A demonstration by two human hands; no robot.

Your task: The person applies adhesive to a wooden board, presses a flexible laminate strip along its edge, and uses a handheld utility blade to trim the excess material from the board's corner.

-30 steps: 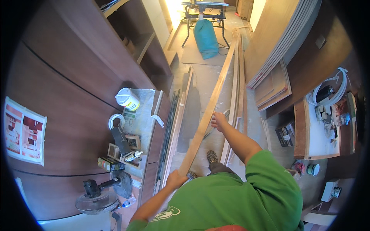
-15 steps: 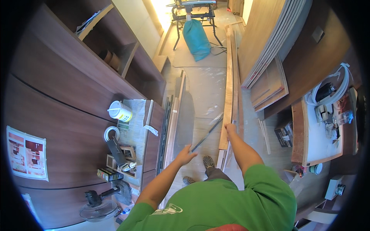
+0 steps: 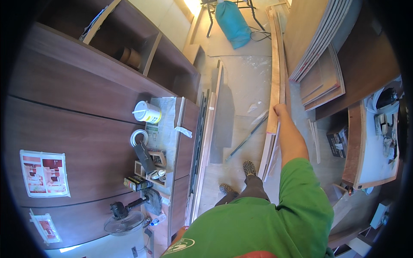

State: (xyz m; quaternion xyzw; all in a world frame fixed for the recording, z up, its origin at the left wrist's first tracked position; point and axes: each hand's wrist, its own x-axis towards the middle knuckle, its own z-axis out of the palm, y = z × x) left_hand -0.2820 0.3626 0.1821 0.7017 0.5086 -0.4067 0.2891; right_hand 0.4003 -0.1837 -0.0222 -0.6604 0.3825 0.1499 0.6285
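We are reaching our right hand (image 3: 282,111) out to the long wooden plank (image 3: 275,86), which is standing on edge on the floor (image 3: 245,81) among other planks along the right side. The fingers are closing around the plank's near end, gripping it. Our left hand is not showing in the view.

A thin dark rod (image 3: 246,138) is lying on the floor just left of the plank, near our feet. A stack of plywood sheets (image 3: 320,41) is leaning just to the right. A blue bag (image 3: 232,23) is sitting far ahead.

On the left, a narrow table (image 3: 183,129) is carrying a white tub with a yellow band (image 3: 147,112), a small wooden box (image 3: 152,165) holding small items we cannot identify, and a small fan (image 3: 124,217).
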